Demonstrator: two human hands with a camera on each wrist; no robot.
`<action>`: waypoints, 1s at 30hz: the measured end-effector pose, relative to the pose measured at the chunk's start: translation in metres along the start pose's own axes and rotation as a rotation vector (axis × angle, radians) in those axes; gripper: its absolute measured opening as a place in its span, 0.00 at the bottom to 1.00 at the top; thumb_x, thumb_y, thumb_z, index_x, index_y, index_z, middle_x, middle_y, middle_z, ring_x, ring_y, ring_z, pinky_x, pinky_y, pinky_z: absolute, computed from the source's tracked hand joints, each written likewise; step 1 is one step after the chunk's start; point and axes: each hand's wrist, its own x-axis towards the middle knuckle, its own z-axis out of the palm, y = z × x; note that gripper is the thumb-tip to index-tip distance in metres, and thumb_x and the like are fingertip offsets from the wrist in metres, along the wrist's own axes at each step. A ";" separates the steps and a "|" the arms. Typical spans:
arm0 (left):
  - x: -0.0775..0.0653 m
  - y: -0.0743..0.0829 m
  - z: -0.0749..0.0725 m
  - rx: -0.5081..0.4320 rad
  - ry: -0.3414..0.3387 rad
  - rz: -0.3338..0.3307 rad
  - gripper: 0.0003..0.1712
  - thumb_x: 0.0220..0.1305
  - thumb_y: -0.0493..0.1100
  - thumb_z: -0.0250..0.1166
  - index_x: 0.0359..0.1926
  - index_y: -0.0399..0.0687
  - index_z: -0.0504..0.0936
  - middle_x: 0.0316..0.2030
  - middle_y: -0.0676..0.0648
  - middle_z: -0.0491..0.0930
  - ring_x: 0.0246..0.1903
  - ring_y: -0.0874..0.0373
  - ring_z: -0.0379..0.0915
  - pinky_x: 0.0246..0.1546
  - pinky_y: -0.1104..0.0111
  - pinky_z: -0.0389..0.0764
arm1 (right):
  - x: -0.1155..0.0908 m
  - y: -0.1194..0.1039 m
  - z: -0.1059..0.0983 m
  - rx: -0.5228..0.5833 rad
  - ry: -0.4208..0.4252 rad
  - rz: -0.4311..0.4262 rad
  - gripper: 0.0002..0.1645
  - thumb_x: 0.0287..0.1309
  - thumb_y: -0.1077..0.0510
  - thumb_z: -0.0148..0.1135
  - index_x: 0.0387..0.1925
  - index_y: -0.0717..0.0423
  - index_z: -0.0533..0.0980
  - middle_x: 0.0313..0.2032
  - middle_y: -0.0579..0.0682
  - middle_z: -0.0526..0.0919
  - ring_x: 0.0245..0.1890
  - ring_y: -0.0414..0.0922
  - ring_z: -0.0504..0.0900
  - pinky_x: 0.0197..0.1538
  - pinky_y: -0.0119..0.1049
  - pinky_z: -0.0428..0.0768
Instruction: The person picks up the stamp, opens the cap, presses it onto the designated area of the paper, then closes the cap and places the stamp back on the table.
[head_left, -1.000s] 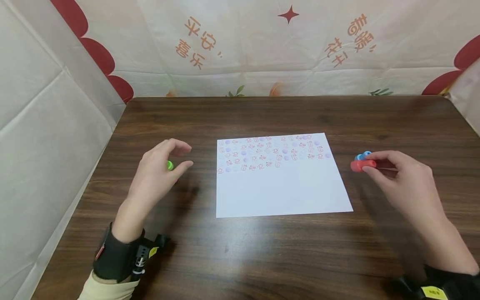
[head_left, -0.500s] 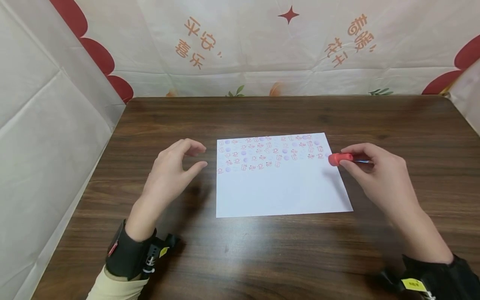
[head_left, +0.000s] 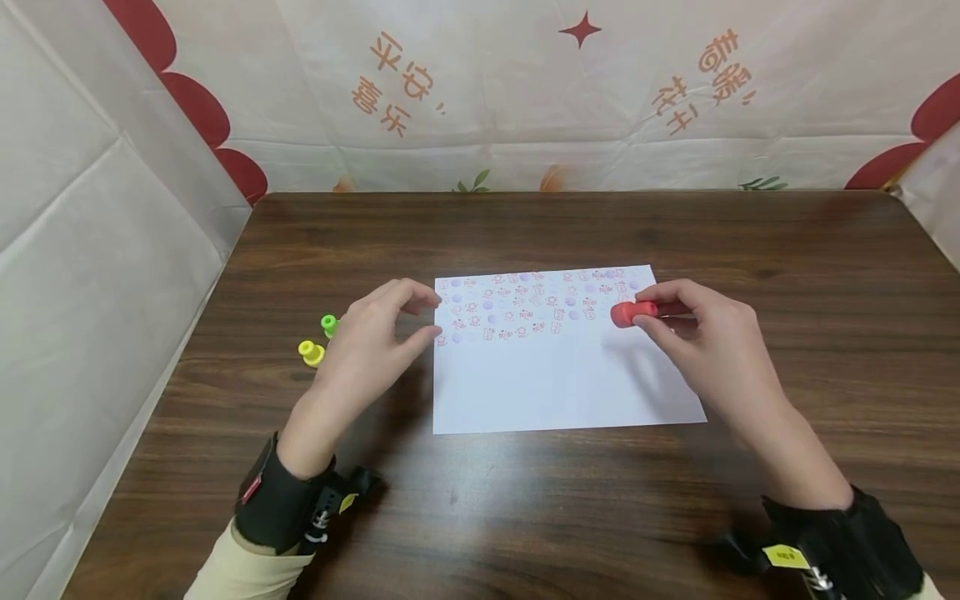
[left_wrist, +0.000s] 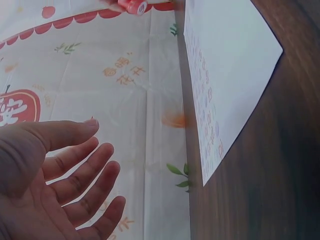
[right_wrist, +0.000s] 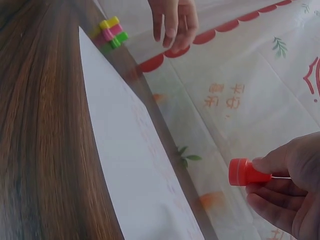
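Dark brown wood-grain table point(head_left: 525, 517) before a white cloth backdrop point(head_left: 480, 75) with red scalloped borders, one red four-pointed star point(head_left: 580, 30) and two groups of orange Chinese characters, the left-hand group reading 平安喜乐. One rectangular white paper sheet point(head_left: 555, 383) bears four rows of small red and purple prints, too fine to read. The right hand point(head_left: 708, 333) pinches one red cylindrical plastic stamp point(head_left: 633, 313) above the sheet's upper right part. The left hand point(head_left: 371, 342), fingers parted and loosely bent, is unoccupied near the left edge. Three further stamps, one yellow point(head_left: 311, 353), one pink point(right_wrist: 111, 33), one green point(head_left: 328, 326), lie beyond it. The yellow label point(head_left: 786, 557) at the right wrist is illegible.
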 end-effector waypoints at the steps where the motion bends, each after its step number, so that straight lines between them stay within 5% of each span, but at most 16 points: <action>1: 0.001 0.001 0.001 -0.001 -0.001 0.006 0.17 0.55 0.40 0.71 0.47 0.47 0.79 0.45 0.46 0.81 0.46 0.53 0.75 0.47 0.53 0.81 | 0.000 -0.002 0.001 0.008 -0.002 -0.003 0.18 0.50 0.61 0.71 0.44 0.60 0.80 0.36 0.58 0.86 0.34 0.49 0.83 0.41 0.40 0.86; 7: 0.003 0.006 0.009 0.006 -0.012 0.044 0.16 0.55 0.40 0.71 0.45 0.47 0.79 0.44 0.48 0.82 0.45 0.54 0.75 0.46 0.55 0.81 | 0.000 -0.011 0.009 0.054 -0.013 -0.022 0.18 0.50 0.62 0.71 0.45 0.61 0.79 0.37 0.60 0.86 0.34 0.55 0.85 0.41 0.57 0.83; 30: 0.006 0.023 0.043 0.002 -0.094 0.115 0.15 0.56 0.42 0.71 0.45 0.50 0.79 0.43 0.53 0.82 0.44 0.60 0.77 0.47 0.59 0.80 | -0.006 -0.027 0.039 0.136 -0.062 -0.074 0.18 0.43 0.66 0.75 0.40 0.58 0.80 0.36 0.55 0.86 0.35 0.47 0.84 0.41 0.52 0.86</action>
